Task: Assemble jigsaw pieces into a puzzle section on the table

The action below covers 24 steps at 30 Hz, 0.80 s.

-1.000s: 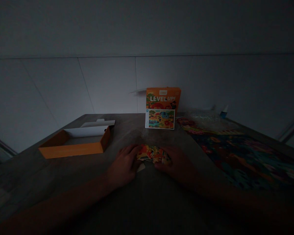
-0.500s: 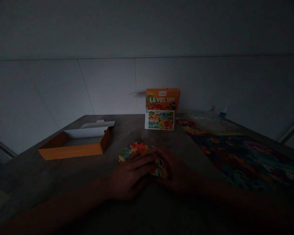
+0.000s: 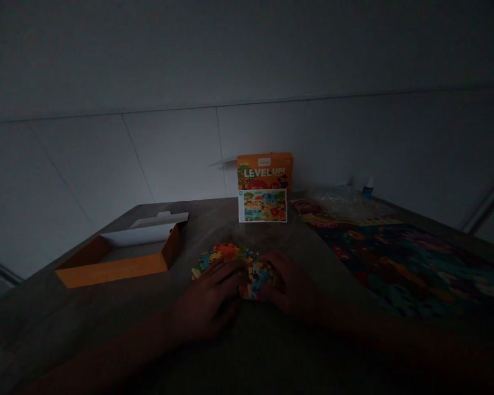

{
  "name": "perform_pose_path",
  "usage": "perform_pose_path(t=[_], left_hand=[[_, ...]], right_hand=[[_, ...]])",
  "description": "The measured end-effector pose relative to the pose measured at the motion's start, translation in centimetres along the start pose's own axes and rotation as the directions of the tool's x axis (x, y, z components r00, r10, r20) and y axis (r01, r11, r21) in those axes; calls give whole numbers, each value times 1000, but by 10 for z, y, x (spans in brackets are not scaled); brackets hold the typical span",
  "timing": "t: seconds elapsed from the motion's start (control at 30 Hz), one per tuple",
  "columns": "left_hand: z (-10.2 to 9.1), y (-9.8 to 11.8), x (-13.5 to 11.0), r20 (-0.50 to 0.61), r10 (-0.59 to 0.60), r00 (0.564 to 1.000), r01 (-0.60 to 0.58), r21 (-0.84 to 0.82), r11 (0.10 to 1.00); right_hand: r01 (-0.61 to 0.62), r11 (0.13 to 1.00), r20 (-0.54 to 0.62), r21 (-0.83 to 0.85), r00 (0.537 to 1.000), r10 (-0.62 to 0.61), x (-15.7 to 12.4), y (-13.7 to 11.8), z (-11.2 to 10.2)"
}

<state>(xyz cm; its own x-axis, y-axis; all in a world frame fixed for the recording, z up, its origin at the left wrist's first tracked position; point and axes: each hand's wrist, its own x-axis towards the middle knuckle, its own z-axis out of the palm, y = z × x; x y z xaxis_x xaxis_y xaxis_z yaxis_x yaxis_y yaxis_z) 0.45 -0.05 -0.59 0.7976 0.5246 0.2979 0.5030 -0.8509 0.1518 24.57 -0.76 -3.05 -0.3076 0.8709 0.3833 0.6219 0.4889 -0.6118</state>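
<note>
Colourful jigsaw puzzle pieces (image 3: 224, 252) lie in a heap on the grey table in front of me. My left hand (image 3: 208, 302) rests over the near side of this heap, its fingers stretched out and lying on the pieces. A cluster of puzzle pieces (image 3: 259, 277) shows between my two hands. Around the right side of that cluster curls my right hand (image 3: 294, 285), thumb nearer to me and fingers on the far side, gripping it. The dim light hides the fingertips in part.
An orange open box (image 3: 115, 271) stands at left. Behind the heap a picture card (image 3: 263, 206) leans against an upright orange "LEVEL UP!" box (image 3: 264, 164). At right lie a colourful printed sheet (image 3: 387, 258), clear plastic wrapping (image 3: 333, 195) and a small blue-and-white object (image 3: 368, 189).
The view has tilted slightly. My hands have moved a little apart, and more of the puzzle pieces between them now shows.
</note>
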Motion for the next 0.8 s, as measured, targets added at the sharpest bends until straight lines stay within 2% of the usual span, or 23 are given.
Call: perform_pose_path(t=[0.23, 0.53, 0.67, 0.8], left_hand=[[5, -3, -4, -17, -28, 999, 29, 16, 999], [7, -4, -3, -9, -56, 998, 56, -4, 998], [7, -2, -4, -50, -65, 997, 64, -26, 998], [8, -3, -5, -55, -51, 997, 50, -20, 999]], right_hand=[[-134, 987, -61, -87, 990, 129, 8, -1, 1], [-201, 977, -99, -67, 976, 194, 12, 5, 0], [-198, 978, -119, -62, 975, 189, 13, 5, -1], [-100, 990, -26, -96, 995, 98, 8, 3, -4]])
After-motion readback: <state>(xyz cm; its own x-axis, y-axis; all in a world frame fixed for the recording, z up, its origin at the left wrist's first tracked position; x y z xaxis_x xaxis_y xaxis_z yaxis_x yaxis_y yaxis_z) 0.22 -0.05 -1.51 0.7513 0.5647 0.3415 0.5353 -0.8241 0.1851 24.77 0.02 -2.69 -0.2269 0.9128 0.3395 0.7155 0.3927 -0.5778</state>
